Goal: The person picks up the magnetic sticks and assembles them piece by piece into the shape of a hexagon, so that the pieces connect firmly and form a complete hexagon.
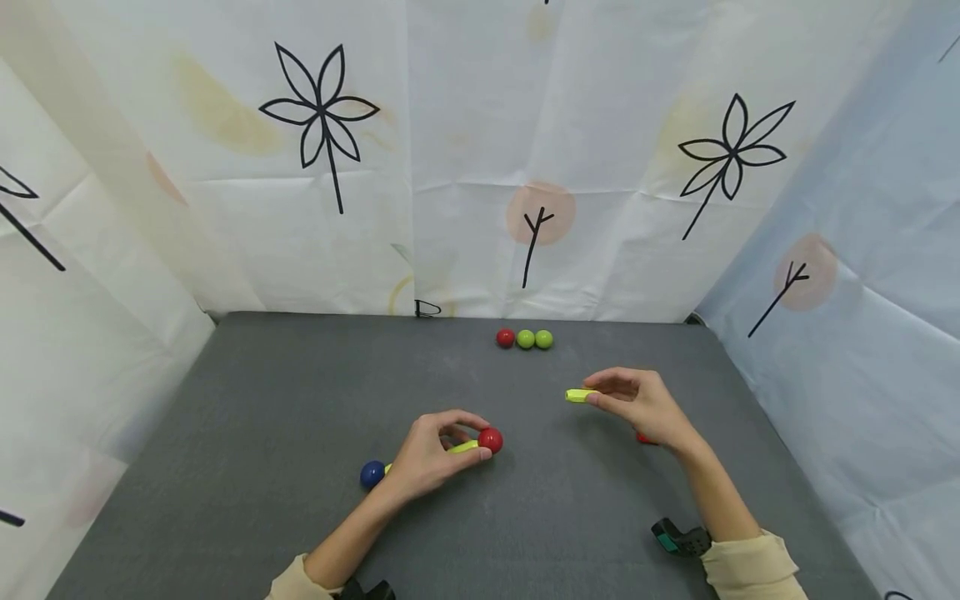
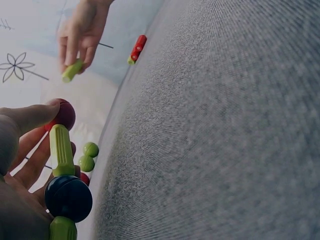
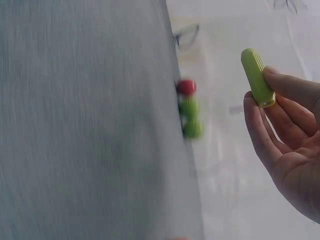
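Note:
My left hand (image 1: 435,454) grips a joined chain of toy pieces, thumb and fingers at the red ball (image 1: 490,441) on its end. Behind that ball comes a yellow-green rod (image 2: 62,150), then a dark blue ball (image 2: 69,199) and a further yellow-green rod (image 2: 63,229). On the far side of the hand in the head view, a blue ball (image 1: 372,475) shows beside a bit of rod; the middle of the chain is hidden by the hand. Raised over the table to the right, my right hand (image 1: 637,404) pinches a loose yellow-green rod (image 3: 258,77) between thumb and fingers.
Near the back edge of the grey table (image 1: 300,400) lie a red ball (image 1: 506,337) and two green balls (image 1: 535,339) in a row. Red rods (image 2: 137,49) with a yellow-green piece lie at the right, partly behind my right forearm. Printed cloth (image 1: 465,167) walls the back and sides.

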Demonstrator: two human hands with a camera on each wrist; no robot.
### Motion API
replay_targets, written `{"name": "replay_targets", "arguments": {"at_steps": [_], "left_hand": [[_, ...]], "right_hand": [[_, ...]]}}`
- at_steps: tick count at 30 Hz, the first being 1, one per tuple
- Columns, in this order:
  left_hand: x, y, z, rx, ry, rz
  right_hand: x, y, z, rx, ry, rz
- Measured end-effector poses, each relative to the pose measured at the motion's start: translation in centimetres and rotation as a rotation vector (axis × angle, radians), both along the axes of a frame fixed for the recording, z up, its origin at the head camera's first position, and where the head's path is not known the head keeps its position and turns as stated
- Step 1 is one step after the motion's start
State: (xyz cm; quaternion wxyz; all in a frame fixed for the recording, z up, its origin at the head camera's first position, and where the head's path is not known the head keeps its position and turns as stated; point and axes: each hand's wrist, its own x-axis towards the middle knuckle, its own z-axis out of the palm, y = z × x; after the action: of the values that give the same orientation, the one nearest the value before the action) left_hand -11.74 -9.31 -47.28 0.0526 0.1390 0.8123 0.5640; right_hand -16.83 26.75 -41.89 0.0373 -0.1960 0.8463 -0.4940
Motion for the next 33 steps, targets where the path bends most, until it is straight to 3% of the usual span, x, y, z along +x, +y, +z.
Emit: {"name": "replay_targets", "arguments": {"at_steps": [9,16,21,33], "left_hand": [[-0.1,0.2,0.2,-0.013,0.000,0.013],[-0.1,0.1,0.0,0.003,0.020,0.008],[-0.1,0.0,-0.1,-0.001,0.024,0.010],[-0.1,0.5,-0.5,-0.008,0.099,-0.004]], "right_hand": [[1.5,-5.3,0.2,-0.056,-0.063,0.146],[1.9,-7.9,-0.3,0.024,0.003,0.227],[2.2,-8.9,-0.8,0.059,0.043,0.212],[3.0,-10.3,-1.6,-0.003,0.049,0.161]]}}
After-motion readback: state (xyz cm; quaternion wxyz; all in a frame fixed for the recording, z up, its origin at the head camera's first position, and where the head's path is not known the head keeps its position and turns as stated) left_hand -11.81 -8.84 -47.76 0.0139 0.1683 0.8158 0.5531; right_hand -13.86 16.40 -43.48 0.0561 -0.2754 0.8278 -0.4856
